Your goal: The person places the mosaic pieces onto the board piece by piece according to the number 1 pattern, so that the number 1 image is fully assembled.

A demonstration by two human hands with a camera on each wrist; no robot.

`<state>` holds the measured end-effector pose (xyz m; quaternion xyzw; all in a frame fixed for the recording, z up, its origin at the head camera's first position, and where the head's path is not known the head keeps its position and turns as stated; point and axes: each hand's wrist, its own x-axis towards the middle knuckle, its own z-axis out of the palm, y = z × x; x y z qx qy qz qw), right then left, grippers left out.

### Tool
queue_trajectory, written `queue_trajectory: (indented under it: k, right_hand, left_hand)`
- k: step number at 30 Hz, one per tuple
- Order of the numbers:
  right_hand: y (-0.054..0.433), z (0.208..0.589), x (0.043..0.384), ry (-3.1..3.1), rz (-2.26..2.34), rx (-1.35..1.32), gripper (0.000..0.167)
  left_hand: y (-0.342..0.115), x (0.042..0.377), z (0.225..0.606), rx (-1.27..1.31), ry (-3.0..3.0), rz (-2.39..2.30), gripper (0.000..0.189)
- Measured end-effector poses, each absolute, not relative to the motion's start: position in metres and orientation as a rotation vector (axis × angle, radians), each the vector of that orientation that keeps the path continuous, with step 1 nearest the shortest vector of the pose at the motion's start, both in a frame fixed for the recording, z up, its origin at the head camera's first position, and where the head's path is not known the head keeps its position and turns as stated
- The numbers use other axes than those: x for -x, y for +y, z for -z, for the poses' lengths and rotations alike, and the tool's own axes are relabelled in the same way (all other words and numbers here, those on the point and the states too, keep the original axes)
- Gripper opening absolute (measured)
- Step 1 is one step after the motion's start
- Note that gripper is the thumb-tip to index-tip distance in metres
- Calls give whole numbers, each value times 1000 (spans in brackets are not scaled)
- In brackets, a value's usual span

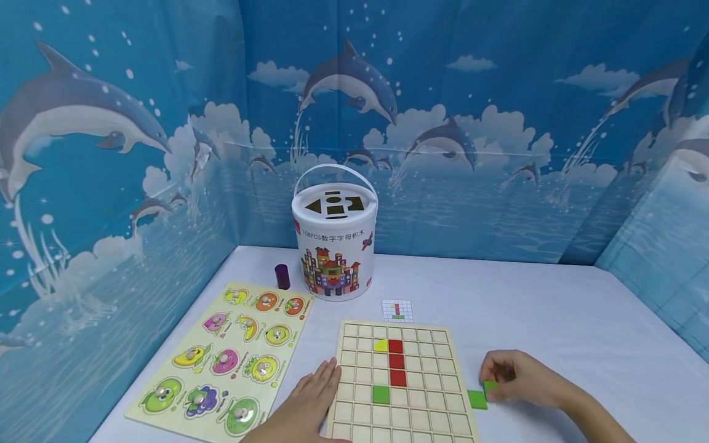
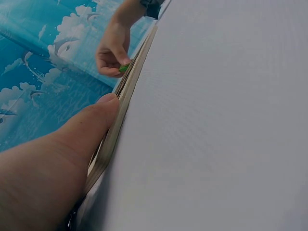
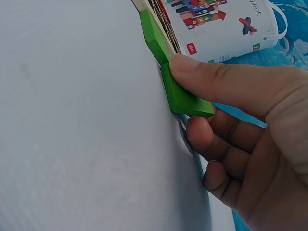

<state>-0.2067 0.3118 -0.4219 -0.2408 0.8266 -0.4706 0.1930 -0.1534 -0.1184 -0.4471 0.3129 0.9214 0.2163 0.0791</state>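
My right hand (image 1: 523, 376) pinches a green square tile (image 3: 185, 98) between thumb and fingers, just right of the wooden grid board (image 1: 462, 381). A second green tile (image 1: 477, 400) lies on the table between that hand and the board's right edge. My left hand (image 1: 310, 400) rests along the board's left edge, fingers straight; its thumb (image 2: 103, 113) lies at the near edge in the left wrist view. In the grid sit a yellow quarter-round piece (image 1: 381, 346), a column of red squares (image 1: 397, 362) and a green square (image 1: 380, 394).
Behind the board lies a small pattern card (image 1: 397, 311). A white lidded bucket (image 1: 335, 246) stands at the back, with a purple block (image 1: 282, 277) beside it. On the left is a fruit puzzle board (image 1: 221, 357). A dolphin-print curtain (image 1: 443, 184) surrounds the white table.
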Motion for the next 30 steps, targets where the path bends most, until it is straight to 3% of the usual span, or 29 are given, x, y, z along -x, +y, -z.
queue_trajectory:
  k: [5, 30]
  right_hand:
    - [313, 423, 207, 2294, 1363, 699, 13]
    - [303, 414, 209, 2344, 1385, 635, 13]
  left_hand:
    - [-118, 153, 447, -939, 2762, -651, 111]
    - [-118, 153, 447, -958, 2788, -624, 111]
